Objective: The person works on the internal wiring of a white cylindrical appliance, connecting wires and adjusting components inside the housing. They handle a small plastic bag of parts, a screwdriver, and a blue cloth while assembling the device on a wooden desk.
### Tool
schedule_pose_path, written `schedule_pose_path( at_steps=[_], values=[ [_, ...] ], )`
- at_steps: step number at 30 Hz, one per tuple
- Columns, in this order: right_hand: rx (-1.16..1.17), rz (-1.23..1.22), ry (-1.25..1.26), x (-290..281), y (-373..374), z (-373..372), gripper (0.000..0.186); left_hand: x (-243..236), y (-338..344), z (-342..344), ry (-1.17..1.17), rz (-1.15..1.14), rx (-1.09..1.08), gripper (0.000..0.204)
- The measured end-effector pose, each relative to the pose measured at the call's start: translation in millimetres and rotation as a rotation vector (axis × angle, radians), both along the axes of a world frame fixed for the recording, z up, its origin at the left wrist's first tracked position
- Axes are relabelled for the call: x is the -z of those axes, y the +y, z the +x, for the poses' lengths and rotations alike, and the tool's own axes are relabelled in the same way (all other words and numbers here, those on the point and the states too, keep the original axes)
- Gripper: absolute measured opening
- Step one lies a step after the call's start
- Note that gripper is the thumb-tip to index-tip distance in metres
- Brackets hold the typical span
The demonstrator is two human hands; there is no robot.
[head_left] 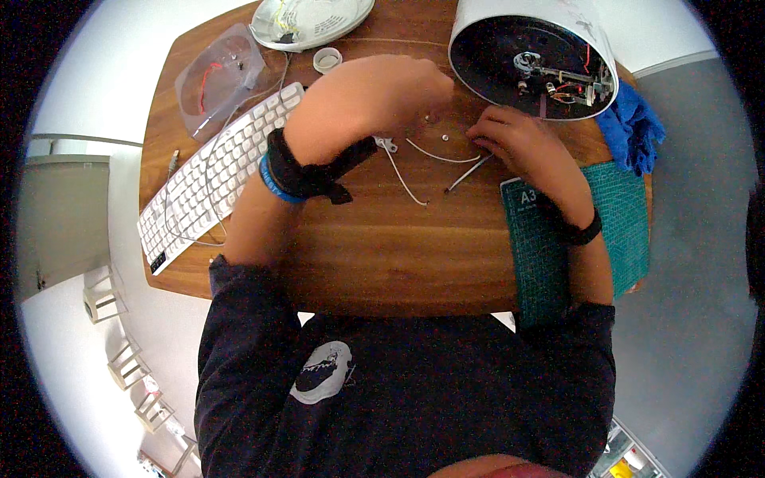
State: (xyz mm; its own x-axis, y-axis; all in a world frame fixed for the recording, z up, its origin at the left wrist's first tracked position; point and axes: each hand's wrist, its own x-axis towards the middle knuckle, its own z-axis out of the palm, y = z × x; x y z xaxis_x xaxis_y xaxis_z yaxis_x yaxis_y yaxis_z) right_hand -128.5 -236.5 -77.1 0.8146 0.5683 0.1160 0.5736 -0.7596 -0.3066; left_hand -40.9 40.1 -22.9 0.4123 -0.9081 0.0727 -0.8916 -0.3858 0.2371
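Note:
My left hand is bent over the far middle of the wooden table, its fingers blurred and mostly hidden behind its back. My right hand hovers low at the near side of a white cylindrical housing, fingers loosely curled and slightly apart, with nothing visible in them. A thin white stick-like piece runs toward its underside; whether they touch is unclear. Between the hands lie a thin white cable and a small white round piece. Another white cable trails from a small white part beside my left wrist.
A white keyboard lies left, below a clear plastic tray. A white round cover and small white ring are at the back. The housing's open end shows wiring. A green cutting mat and blue cloth occupy the right.

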Motion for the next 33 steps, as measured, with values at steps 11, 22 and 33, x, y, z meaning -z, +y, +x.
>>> schedule_pose_path(
  at_steps=[11, 22, 33],
  values=[
    [-0.017, -0.044, 0.005, -8, 1, 0, 0.023, 33, -22, 4, 0.186, 0.104, 0.103, 0.019],
    [-0.214, 0.401, 0.459, -36, 8, -8, 0.028, -16, -27, -5, 0.290, 0.334, 0.146, 0.022],
    [-0.415, 0.562, 0.379, -70, 7, -11, 0.014, -41, -26, -13, 0.583, 0.138, 0.293, 0.024]
  ],
)
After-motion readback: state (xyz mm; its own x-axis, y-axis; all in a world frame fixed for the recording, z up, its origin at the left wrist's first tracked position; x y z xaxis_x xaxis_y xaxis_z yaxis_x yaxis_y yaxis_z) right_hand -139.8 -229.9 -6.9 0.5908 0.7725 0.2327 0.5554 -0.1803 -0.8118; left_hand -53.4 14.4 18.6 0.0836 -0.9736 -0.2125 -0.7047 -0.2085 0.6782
